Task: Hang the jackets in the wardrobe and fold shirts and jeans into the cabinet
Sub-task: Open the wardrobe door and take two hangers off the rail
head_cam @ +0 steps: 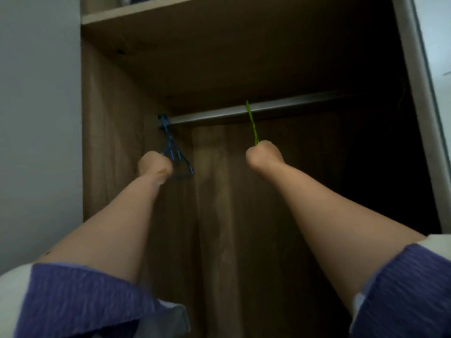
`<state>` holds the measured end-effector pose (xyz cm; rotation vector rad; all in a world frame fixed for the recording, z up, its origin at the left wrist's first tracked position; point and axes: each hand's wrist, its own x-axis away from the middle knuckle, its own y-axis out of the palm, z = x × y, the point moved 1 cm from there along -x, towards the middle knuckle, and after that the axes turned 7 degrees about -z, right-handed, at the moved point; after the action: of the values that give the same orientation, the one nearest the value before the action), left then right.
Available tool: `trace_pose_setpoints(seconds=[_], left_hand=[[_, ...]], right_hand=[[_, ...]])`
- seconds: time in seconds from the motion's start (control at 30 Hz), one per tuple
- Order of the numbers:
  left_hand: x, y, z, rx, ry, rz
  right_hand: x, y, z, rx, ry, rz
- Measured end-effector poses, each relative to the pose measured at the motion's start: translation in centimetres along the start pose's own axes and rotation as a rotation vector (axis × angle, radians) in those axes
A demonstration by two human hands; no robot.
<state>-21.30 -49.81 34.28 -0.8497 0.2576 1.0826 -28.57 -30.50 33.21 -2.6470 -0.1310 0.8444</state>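
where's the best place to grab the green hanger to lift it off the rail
Take the green hanger by its neck, just under the hook, coming from below and in front, much as the right hand grips it now. The hook sits over the rail and only the thin stem hangs down, so a grip there probably lets you lift straight up and off.

No readable text, label or number anywhere (frame dim, blurred).

Inside the wardrobe (244, 215), the left hand (154, 164) holds a hanger (174, 152) hooked at the rail's (268, 109) left end; to its right, the right hand (263, 156) grips a second hanger (252, 125) rising to the rail above, under a shelf (195, 11).
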Motion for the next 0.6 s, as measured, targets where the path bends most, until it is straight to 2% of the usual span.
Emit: trace_pose_setpoints(seconds=[0.13, 0.37, 0.6], left_hand=[[-0.1, -0.7, 1.0, 0.002, 0.065, 0.052], [2.2, -1.6, 0.6, 0.056, 0.081, 0.126], [10.5, 0.0, -2.3, -0.04, -0.012, 0.098]], right_hand=[[0.9, 0.7, 1.0, -0.03, 0.013, -0.006], [1.3, 1.5, 1.4, -0.098, 0.005, -0.006], [3.1, 1.3, 2.7, -0.24, -0.059, -0.055]])
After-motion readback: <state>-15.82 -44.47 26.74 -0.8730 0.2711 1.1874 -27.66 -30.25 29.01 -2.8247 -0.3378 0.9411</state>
